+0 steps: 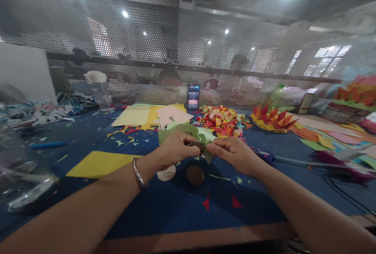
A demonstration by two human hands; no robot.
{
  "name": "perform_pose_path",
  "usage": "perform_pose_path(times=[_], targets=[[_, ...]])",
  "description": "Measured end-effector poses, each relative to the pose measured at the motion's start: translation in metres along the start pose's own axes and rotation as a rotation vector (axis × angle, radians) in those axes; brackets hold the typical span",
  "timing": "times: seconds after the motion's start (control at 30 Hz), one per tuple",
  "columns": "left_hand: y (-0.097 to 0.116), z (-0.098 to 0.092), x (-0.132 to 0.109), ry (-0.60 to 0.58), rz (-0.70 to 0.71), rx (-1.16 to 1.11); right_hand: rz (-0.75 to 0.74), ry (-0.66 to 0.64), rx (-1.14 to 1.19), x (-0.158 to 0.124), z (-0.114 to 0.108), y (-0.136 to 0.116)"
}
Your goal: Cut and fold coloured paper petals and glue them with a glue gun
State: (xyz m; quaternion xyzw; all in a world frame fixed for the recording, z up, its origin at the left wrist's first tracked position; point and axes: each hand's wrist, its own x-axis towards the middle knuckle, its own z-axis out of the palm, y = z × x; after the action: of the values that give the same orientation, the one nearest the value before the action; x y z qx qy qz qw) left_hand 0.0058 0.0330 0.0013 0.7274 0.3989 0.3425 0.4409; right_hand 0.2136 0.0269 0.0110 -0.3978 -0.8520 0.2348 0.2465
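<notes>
So, your left hand (176,148) and right hand (232,152) meet mid-table, both pinched shut on green paper cutout (188,131) with small brown disc (197,144) at its near edge, held just above blue tabletop (164,207). Second brown disc (194,175) lies right below, white scrap (166,173) beside it on left. Yellow sheet (96,163) sits near left, colourful flower pile (221,120) far right of hands.
</notes>
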Motion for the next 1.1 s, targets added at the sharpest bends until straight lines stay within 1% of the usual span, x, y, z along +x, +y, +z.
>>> perform_pose_path(times=[0.1, 0.23, 0.5, 0.73, 1.0, 1.1], targets=[[-0.0009, -0.0001, -0.0004, 0.000, -0.017, -0.006, 0.003, -0.005, 0.008, -0.0006, -0.0003, 0.0001], [-0.0001, 0.0004, -0.0014, -0.013, 0.005, -0.022, 0.013, -0.012, 0.031, -0.0012, -0.0001, 0.0010], [0.0026, -0.0009, -0.0018, -0.035, 0.000, -0.030, 0.029, -0.015, 0.043, -0.0015, -0.0001, 0.0011], [0.0014, 0.0004, -0.0015, -0.025, 0.004, -0.057, 0.083, -0.013, 0.135, -0.0018, 0.0020, 0.0006], [0.0020, 0.0001, -0.0013, -0.021, 0.022, -0.022, 0.087, -0.033, 0.156, -0.0019, 0.0003, 0.0012], [0.0010, -0.0005, -0.0009, -0.029, 0.033, -0.028, 0.105, -0.033, 0.201, -0.0022, 0.0011, 0.0006]])
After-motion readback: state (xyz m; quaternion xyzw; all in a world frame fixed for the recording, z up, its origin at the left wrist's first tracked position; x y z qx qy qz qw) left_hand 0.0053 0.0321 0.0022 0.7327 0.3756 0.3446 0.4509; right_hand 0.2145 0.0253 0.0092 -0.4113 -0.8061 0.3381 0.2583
